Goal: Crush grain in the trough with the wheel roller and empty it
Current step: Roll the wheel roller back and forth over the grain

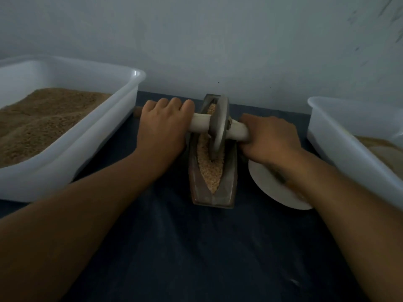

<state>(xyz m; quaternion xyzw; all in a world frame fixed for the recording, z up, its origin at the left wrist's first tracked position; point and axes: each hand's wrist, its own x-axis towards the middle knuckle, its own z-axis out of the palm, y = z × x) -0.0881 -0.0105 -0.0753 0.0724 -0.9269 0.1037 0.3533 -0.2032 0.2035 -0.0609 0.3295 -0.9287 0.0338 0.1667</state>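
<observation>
1. Counted: one trough (212, 192), one wheel roller (219, 124), two hands, two white plastic tubs, one white plate (268, 188).
2. The trough sits in the centre of the frame, its long axis running from the lower middle up toward the wall (218, 40). It is a narrow, dull metal boat shape, pointed at the near end of its groove.
3. Pale, coarse grain (210, 171) fills the groove, showing both below the wheel and above it at the far end.
4. The wheel roller is a grey metal disc standing on edge in the groove, touching the grain, with a pale handle through its hub that sticks out to the left and right.
5. The left hand (162, 129) is wrapped over the left half of the handle, knuckles up; a brown end of the handle pokes out past it.
6. The right hand (269, 138) is clamped round the right half of the handle.
7. The left tub (98, 149), at the upper left of the frame, holds a heap of brown meal. The right tub (340, 147), at the right edge, holds some lighter material, only partly in view.
8. The plate lies just right of the trough, partly under the right forearm.
9. Everything rests on a desk (196, 247) covered in dark blue. The wall behind is plain grey-white, and the light is dim.
</observation>
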